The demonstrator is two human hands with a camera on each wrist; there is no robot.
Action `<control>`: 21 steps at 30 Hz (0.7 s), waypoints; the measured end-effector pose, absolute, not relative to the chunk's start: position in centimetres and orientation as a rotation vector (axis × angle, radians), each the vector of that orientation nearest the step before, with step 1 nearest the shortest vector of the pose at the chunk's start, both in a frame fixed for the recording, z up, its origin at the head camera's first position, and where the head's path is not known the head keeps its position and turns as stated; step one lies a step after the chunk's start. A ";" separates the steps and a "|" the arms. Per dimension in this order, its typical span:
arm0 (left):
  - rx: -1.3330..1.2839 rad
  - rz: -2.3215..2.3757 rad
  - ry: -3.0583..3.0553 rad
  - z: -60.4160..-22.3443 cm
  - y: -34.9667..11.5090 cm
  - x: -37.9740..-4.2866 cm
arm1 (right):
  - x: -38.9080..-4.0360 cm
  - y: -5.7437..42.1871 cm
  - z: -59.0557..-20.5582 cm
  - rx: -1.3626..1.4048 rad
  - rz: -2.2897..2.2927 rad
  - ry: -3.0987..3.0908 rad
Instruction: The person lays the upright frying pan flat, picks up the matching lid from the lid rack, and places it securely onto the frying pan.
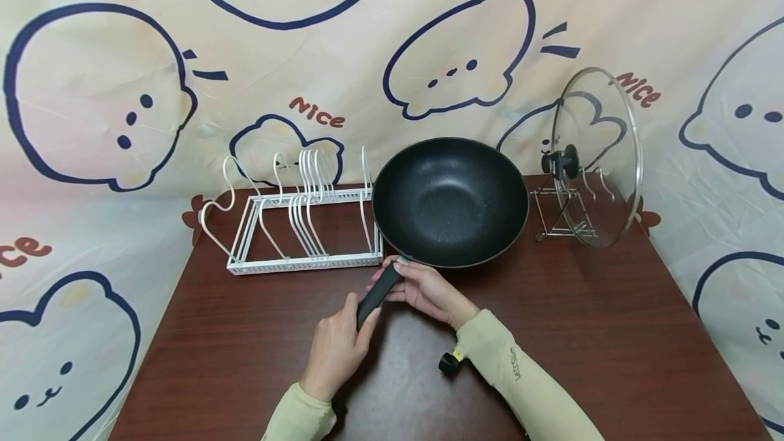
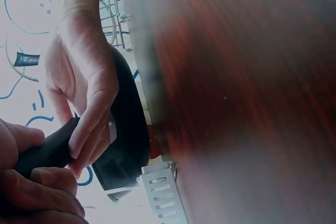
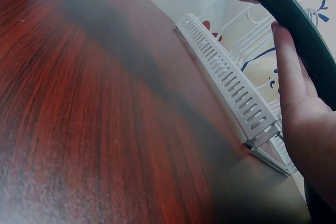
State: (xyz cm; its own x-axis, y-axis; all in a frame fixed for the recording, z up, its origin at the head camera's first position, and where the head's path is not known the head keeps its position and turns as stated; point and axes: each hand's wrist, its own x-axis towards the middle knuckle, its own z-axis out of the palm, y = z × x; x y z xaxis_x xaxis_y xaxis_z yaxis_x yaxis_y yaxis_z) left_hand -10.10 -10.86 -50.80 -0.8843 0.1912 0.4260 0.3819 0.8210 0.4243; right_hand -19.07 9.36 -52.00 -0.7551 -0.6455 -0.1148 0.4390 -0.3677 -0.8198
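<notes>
While your left grip [image 1: 337, 346] was wrapped around the outer end of the black handle [image 1: 378, 295], your right grip [image 1: 429, 291] pinched it close to the bowl, thumb on top. The wok [image 1: 450, 203] was at the centre back of the brown bench [image 1: 612, 332], its hollow facing you; in the left wrist view it appeared to be raised off the surface. A white rack [image 1: 306, 263] lay to its left, partly covered by the rim from the head camera; whether they touched could not be told. To the right, a glass lid [image 1: 597, 158] stood on edge in a wire stand [image 1: 566, 231].

Holding it well, as I judged it, meant bearing the weight near the joint with the right, steadying the tilt with the left, and keeping the rim free of rack and lid.

The backdrop [image 1: 318, 73] carried "Nice" in reddish letters, twice in full. Dark lettering on your right sleeve [image 1: 499, 349] seemed to read "Letsslim". A dark tag [image 2: 26, 59] bore pale letters too small to read surely. No brand showed on the wok.
</notes>
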 end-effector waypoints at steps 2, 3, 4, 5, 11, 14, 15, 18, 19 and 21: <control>-0.430 -0.724 -2.639 -50.8 -10.8 -10.1 | -19.1 9.4 -52.1 -0.297 -2.140 1.189; -0.429 -0.727 -2.641 -50.9 -10.8 -10.1 | -19.1 9.4 -52.1 -0.295 -2.138 1.189; -0.428 -0.729 -2.644 -50.9 -10.8 -10.1 | -19.1 9.4 -52.1 -0.292 -2.136 1.188; -0.426 -0.732 -2.646 -50.9 -10.8 -10.1 | -19.1 9.4 -52.2 -0.291 -2.133 1.186; -0.434 -0.736 -2.633 -51.1 -10.8 -10.1 | -19.1 9.4 -52.3 -0.257 -2.121 1.185; -0.437 -0.733 -2.629 -51.2 -10.9 -10.1 | -19.1 9.3 -52.3 -0.248 -2.113 1.188; -0.435 -0.734 -2.631 -51.2 -10.9 -10.0 | -19.2 9.3 -52.4 -0.249 -2.109 1.189; -0.425 -0.738 -2.645 -51.2 -10.9 -10.0 | -19.2 9.3 -52.5 -0.249 -2.104 1.188; -0.422 -0.739 -2.648 -51.2 -10.9 -10.0 | -19.2 9.3 -52.5 -0.249 -2.103 1.187; -0.420 -0.742 -2.649 -51.3 -10.9 -10.0 | -19.2 9.3 -52.5 -0.245 -2.104 1.182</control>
State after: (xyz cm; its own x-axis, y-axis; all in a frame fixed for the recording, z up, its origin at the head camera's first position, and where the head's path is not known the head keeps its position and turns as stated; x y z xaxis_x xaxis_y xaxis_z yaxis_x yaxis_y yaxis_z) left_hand -9.99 -10.88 -51.26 -0.8921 0.1847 0.4123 0.3719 0.8183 0.4383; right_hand -19.24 9.26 -52.54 -0.7368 -0.6554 -0.1663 0.4828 -0.3377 -0.8080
